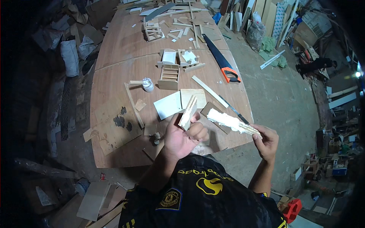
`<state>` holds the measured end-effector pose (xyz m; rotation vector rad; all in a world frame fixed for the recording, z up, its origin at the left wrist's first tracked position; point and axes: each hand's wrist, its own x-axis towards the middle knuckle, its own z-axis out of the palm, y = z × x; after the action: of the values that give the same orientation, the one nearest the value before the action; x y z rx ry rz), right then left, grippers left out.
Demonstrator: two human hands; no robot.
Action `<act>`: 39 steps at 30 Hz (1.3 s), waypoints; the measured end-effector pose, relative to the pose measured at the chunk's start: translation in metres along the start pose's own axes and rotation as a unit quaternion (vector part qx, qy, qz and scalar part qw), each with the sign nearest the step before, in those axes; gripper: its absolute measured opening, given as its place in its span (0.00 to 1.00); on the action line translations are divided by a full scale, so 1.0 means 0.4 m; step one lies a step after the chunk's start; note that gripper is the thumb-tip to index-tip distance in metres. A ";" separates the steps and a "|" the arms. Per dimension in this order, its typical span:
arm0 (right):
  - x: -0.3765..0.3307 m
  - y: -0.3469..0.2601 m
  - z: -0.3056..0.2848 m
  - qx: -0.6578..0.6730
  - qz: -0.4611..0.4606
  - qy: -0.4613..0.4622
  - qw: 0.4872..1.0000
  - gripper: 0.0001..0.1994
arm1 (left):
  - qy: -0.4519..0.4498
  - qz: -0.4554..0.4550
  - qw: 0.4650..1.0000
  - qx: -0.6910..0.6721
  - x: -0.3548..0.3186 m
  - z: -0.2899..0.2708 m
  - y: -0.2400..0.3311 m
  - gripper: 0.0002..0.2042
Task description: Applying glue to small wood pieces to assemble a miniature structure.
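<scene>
My left hand (178, 138) is closed around a small wooden board (189, 111), held up on edge with some white stuff along its near end. Pinched between the thumb and fingers of my right hand (267, 140) is a wooden stick (249, 129). Its far part is thickly coated with white paste (224, 119), probably glue, and points left toward the small board. Both pieces are above the near edge of the wooden table (125, 68). Under them lie a white panel (168, 105), a plain wood panel (194, 95) and a brown piece (207, 108).
A handsaw (216, 55) with an orange handle lies at the table's right side. Small wooden furniture models (169, 74) stand mid-table, near a white-smeared jar (148, 85). A long strip (210, 92) and a thin dark tool (232, 108) lie to the right. Offcuts (182, 32) are scattered farther back.
</scene>
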<state>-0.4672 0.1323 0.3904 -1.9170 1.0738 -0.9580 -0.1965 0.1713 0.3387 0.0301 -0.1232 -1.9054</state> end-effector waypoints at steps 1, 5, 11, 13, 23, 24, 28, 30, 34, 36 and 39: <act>0.001 0.006 0.011 0.007 -0.023 0.009 1.000 0.13 | -0.019 -0.008 1.000 -0.017 0.001 -0.015 -0.008 0.15; 0.006 0.012 0.037 -0.009 -0.041 0.009 0.999 0.13 | -0.062 -0.015 0.998 -0.002 0.001 -0.040 -0.018 0.18; 0.015 0.008 0.041 -0.058 -0.067 -0.009 0.996 0.14 | -0.070 0.002 0.997 0.046 0.006 -0.035 -0.019 0.20; 0.020 0.002 0.041 -0.060 -0.066 -0.011 0.996 0.13 | -0.089 0.005 0.993 0.073 0.008 -0.044 -0.018 0.20; 0.013 0.000 0.035 -0.011 -0.089 -0.009 0.996 0.14 | 0.110 0.017 0.989 0.093 -0.003 -0.037 -0.021 0.16; 0.013 -0.005 0.024 -0.012 -0.088 -0.008 0.996 0.14 | 0.075 0.039 0.989 0.124 -0.002 -0.048 -0.017 0.15; 0.021 -0.065 -0.036 -0.130 -0.097 0.040 0.986 0.14 | 0.165 0.121 0.951 0.230 -0.006 -0.035 -0.016 0.16; 0.033 -0.095 -0.057 -0.214 -0.164 0.016 0.963 0.14 | 0.204 0.146 0.935 0.253 -0.005 -0.031 -0.019 0.17; 0.048 -0.124 -0.062 -0.258 -0.197 -0.007 0.946 0.16 | 0.208 0.165 0.930 0.256 -0.014 -0.028 -0.013 0.20; 0.049 -0.129 -0.051 -0.256 -0.199 -0.008 0.946 0.16 | 0.194 0.166 0.930 0.263 -0.019 -0.037 -0.014 0.20; 0.046 -0.127 -0.043 -0.268 -0.210 -0.003 0.940 0.17 | 0.184 0.169 0.935 0.251 -0.022 -0.037 -0.016 0.21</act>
<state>-0.4571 0.1315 0.4463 -2.6746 1.0101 -0.9418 -0.1983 0.1805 0.3231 0.6668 -0.3349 -1.4526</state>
